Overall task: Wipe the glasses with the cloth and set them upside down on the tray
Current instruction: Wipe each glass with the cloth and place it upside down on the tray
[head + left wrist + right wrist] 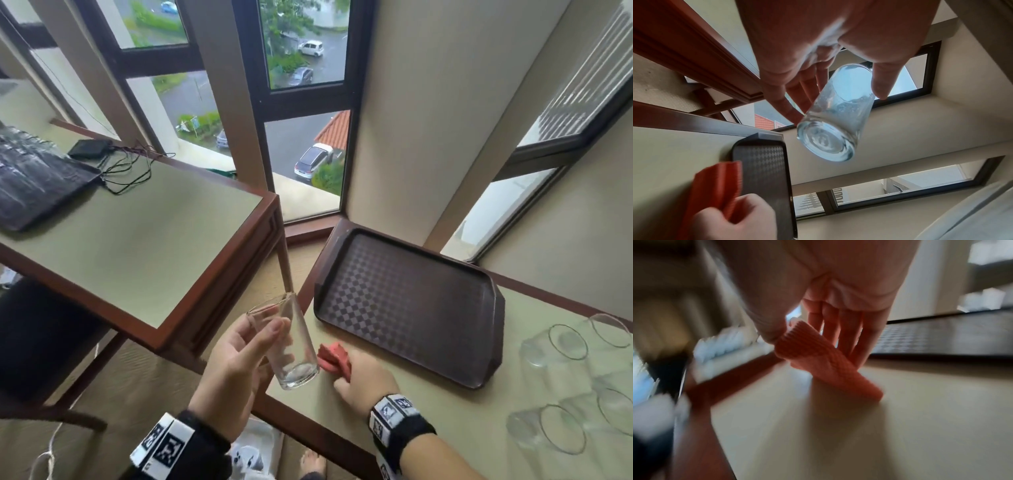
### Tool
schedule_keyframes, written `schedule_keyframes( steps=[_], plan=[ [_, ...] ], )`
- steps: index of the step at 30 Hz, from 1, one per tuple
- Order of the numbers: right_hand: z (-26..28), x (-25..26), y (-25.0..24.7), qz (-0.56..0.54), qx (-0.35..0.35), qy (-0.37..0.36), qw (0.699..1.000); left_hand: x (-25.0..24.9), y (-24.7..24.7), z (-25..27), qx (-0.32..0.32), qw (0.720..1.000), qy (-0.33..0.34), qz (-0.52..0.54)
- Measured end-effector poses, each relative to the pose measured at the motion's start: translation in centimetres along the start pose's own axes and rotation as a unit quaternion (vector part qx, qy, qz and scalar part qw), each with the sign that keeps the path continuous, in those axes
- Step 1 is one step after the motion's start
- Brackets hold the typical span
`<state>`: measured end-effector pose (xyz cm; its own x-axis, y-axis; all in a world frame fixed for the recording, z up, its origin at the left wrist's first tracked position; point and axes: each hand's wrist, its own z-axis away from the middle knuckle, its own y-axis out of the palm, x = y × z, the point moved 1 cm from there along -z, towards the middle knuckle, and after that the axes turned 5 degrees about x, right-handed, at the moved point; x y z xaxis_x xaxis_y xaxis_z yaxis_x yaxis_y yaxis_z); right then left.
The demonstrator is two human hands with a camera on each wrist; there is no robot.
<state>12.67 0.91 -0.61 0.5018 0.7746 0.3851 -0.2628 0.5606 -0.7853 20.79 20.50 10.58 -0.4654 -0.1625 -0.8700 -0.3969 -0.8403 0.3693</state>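
Table (428, 421): tray (493, 346); cloth (334, 358); four glasses (548, 346)

No words, brands or numbers read anywhere here. The only markings are black-and-white square code patterns on the left wristband (164, 445) and the right wristband (394, 416), and those carry no legible text.

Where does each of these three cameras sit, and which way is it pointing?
Head: worn on the head, looking down at the table, tray and spare glasses; both hands and banded wrists show.
Left wrist: looks along the left hand at the glass it holds.
Right wrist: low over the table, looking along the right hand pinching the cloth; blurred.
Shared: the tray and cloth appear in all three.
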Motion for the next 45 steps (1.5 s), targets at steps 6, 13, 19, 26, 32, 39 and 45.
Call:
schedule_keyframes(
  steps=[6,13,19,26,32,39,45],
  plan=[
    [5.3,0.9,-9.3,-0.335,-0.151,-0.054,0.929,-1.5,4.2,-2.1,0.027,0.999,0.015,-0.035],
    [11.0,4.3,-18.7,-0.458,-0.244,-0.227,0.824,-5.1,13.6,-3.2,0.134,0.987,0.073,-0.058],
    [13.6,4.7,-21.9,-0.332,-0.348,-0.314,0.819,-9.2,20.1,-2.9,0.211,0.960,0.165,-0.077],
    [14.2,2.5,-22.5,-0.357,-0.366,-0.289,0.810,-9.8,22.8,-3.2,0.218,0.947,0.206,-0.114],
    [13.9,1.8,-26.7,-0.295,-0.416,-0.356,0.783,-8.3,25.0,-3.1,0.245,0.940,0.201,-0.127],
    [14.0,0.4,-25.1,-0.314,-0.384,-0.357,0.791,-11.0,26.4,-4.7,0.227,0.947,0.207,-0.091],
    [14.3,0.4,-29.0,-0.299,-0.454,-0.369,0.754,-9.5,27.7,-3.0,0.255,0.937,0.209,-0.115]
  ],
)
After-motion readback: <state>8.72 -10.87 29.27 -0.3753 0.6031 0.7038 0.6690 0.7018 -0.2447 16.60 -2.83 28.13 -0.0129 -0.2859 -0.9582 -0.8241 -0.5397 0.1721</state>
